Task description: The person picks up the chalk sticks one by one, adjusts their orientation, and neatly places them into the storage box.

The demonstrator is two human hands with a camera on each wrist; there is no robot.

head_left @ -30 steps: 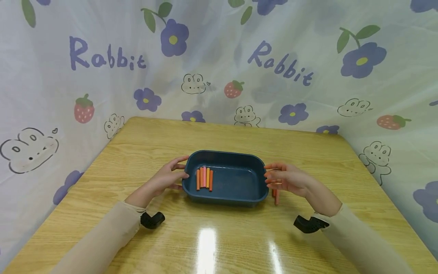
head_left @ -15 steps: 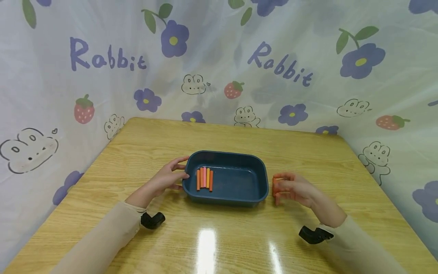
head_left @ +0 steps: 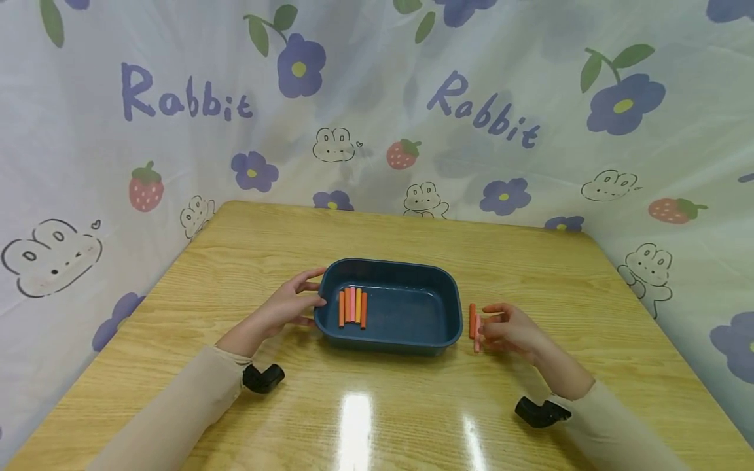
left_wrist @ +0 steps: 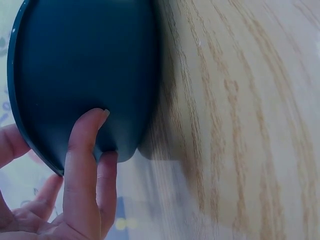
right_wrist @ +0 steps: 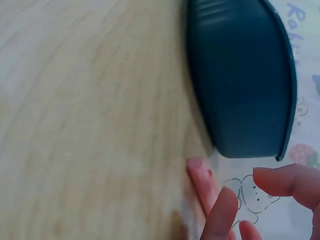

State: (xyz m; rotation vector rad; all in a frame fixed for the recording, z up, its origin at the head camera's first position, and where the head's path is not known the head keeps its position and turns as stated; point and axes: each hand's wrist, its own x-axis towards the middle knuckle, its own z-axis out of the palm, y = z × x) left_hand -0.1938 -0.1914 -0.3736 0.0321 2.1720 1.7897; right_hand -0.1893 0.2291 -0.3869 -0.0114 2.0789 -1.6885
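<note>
A dark blue oblong box (head_left: 406,314) stands on the table. My left hand (head_left: 288,302) rests its spread fingers against the box's left end; in the left wrist view the fingertips (left_wrist: 102,116) touch the outer wall. Inside the box, on its left side, lie several short chalk-like sticks (head_left: 352,306) in orange, pink and yellow. Off the right end, an orange stick (head_left: 472,319) and a pink stick (head_left: 478,335) lie side by side on the table. My right hand (head_left: 515,333) is beside the pink stick, fingertips right at it, thumb and fingers apart.
The wooden table (head_left: 265,229) has a light reflection in front of the box. A white cloth (head_left: 377,98) with rabbits, flowers and strawberries hangs behind and at both sides. Each wrist carries a black camera mount (head_left: 263,379).
My right hand has left the box's right end and moved right and toward me, over the two loose sticks and then to their right side. The left hand and the box have stayed put.
</note>
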